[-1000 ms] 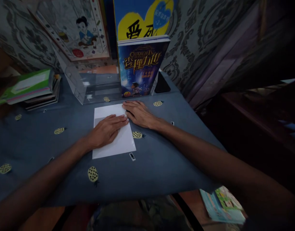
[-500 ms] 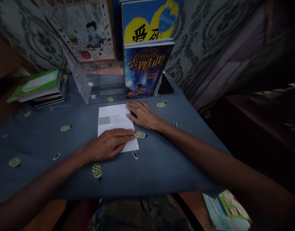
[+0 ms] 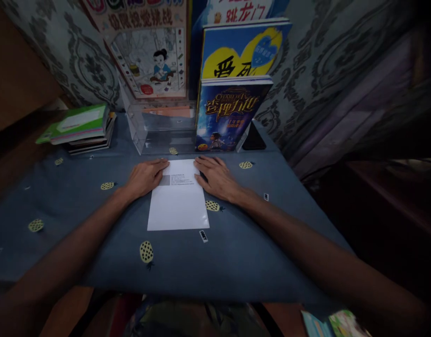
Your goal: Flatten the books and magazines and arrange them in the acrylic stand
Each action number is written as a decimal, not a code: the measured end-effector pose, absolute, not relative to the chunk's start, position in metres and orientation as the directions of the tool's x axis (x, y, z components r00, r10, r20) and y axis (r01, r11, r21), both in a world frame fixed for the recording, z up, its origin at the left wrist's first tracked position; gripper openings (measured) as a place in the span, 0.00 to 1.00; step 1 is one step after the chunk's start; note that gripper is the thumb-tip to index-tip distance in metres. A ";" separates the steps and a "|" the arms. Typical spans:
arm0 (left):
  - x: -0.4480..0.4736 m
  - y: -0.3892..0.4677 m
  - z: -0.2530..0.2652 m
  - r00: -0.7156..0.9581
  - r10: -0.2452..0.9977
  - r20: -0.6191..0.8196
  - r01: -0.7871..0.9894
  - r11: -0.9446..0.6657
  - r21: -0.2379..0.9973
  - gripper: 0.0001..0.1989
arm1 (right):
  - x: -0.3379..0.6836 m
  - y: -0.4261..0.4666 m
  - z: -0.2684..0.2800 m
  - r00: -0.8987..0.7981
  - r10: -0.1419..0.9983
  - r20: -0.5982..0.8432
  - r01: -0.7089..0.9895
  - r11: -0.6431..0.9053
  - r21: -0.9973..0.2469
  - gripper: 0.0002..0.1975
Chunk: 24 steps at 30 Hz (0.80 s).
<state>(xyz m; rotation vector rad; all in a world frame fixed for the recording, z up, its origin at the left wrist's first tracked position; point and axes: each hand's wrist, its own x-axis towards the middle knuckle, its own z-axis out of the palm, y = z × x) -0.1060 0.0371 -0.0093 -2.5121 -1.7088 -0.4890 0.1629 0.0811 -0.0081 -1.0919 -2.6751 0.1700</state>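
A white sheet (image 3: 178, 208) with a grey block and small printed lines lies flat on the cloth, its glossy lower right corner catching light. My left hand (image 3: 145, 178) rests on its upper left edge, fingers stretched out and pointing inward. At the upper right edge lies my right hand (image 3: 217, 179), fingers spread with the tips on the sheet and the thumb set apart. Neither hand grasps anything. Whether the sheet is a single leaf or a thin booklet, I cannot tell.
A clear acrylic stand (image 3: 166, 140) behind the sheet holds upright books, among them a dark blue book (image 3: 227, 114). Stacked books (image 3: 84, 126) lie at the left. A black phone-like object (image 3: 254, 137) is right of the stand. The blue tablecloth (image 3: 243, 252) has pineapple prints.
My left hand has moved from the lower part of the sheet up to its upper left edge, uncovering the lower half. My right hand stays at the upper right. The view has shifted slightly.
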 end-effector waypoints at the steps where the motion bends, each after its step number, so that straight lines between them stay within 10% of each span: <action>1: -0.106 0.037 -0.010 0.336 0.893 0.300 0.915 -0.385 0.123 0.21 | 0.161 0.080 -0.006 -0.691 0.699 0.186 0.674 0.716 -0.183 0.24; 14: -0.101 0.037 -0.009 0.306 0.898 0.314 0.920 -0.364 0.143 0.21 | 0.127 0.069 0.001 -0.796 0.589 0.140 0.541 0.796 -0.271 0.24; 24: -0.106 0.033 -0.013 0.328 0.892 0.311 0.909 -0.387 0.154 0.21 | 0.166 0.080 -0.004 -0.685 0.708 0.170 0.658 0.702 -0.274 0.25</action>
